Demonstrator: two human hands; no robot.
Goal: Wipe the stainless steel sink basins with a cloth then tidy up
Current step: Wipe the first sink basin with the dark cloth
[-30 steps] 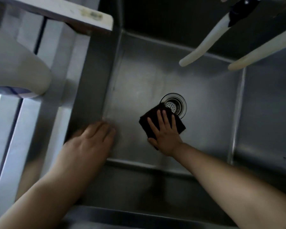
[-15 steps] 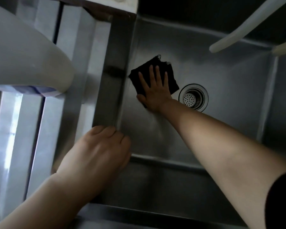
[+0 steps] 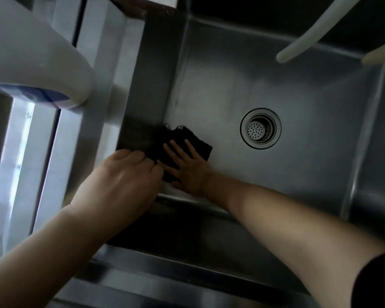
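From my feed, one dark cloth lies on the floor of the steel sink basin, in its near-left corner, left of the single round drain and well apart from it. My right hand lies flat on the cloth, fingers straight and spread, pressing it down rather than curling round it. The near part of the cloth is hidden under that palm, and its left edge disappears behind my left hand.

The left hand rests at the basin's left wall, knuckles up, fingertips bent downward beside the cloth; I cannot tell whether they pinch the fabric or only touch the steel.

Two pale tubes hang in from the top right, both cut off by the frame, so what they are attached to stays out of sight. A large white rounded object with a blue band at upper left is also cropped, and I cannot make out what it is. The far wall of the basin is in deep shadow.
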